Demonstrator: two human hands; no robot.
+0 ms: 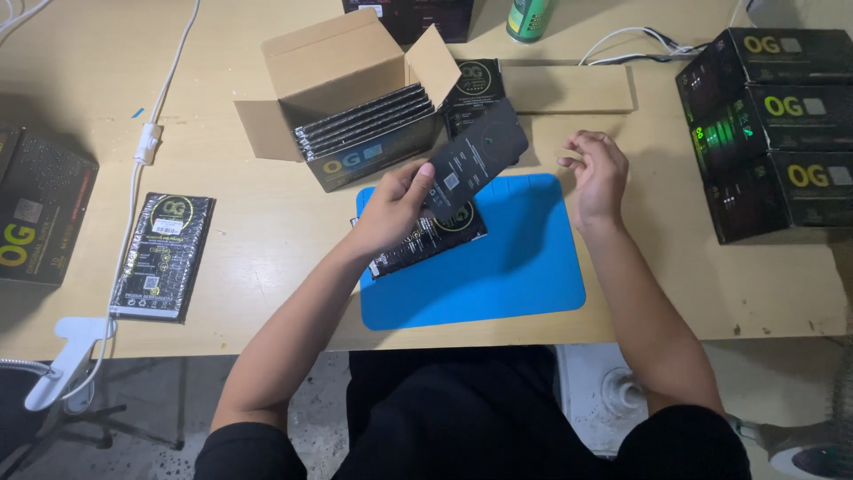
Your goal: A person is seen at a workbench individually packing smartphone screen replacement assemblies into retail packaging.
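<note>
My left hand (391,206) holds a flat black card-like pack (475,156) by its lower corner, tilted above the blue mat (515,267). Under that hand a glossy black pouch (426,240) lies on the mat's left part. My right hand (593,175) hovers empty to the right of the pack, fingers loosely curled and apart, just past the mat's upper right corner. Directly behind the pack stands an open cardboard box (346,80) with several black packs upright in it.
Stacked black retail boxes (769,124) fill the right side. Another black pouch (163,255) and a black box (40,209) lie at left, beside a white cable (147,133). A cardboard strip (569,89) and green can (529,18) sit behind. The table's front edge runs near my body.
</note>
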